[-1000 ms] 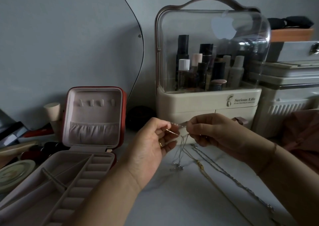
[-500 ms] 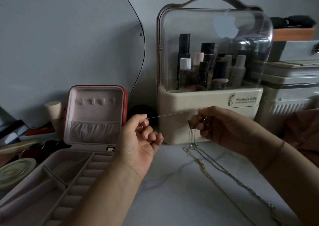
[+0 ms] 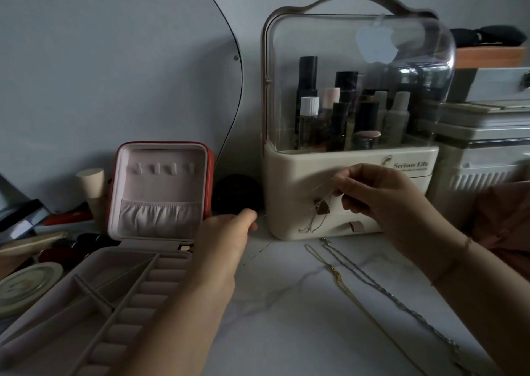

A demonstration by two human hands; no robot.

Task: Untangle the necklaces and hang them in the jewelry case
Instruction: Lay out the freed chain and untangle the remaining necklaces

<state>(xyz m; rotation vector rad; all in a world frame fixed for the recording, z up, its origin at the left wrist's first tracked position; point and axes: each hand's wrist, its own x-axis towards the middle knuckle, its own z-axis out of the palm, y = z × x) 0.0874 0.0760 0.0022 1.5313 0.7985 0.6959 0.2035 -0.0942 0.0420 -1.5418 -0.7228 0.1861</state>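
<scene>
- Left grip [image 3: 226, 232] has swung left, away from right grip [image 3: 381, 200], and is now at the jewelry case [image 3: 160, 186] lid edge; fingers curled, hold cannot be told.
- Right grip pinches thin necklace [image 3: 312, 223], which dangles before organizer [image 3: 286, 175].
- Gold chain [image 3: 337, 275] and silver chain [image 3: 372, 282] lie side by side on worktop [image 3: 286, 332]; open marble between arms.

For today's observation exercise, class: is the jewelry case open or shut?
Open: the jewelry case has its lid standing upright, hooks and pocket visible inside, and its divided base lies exposed.
</scene>
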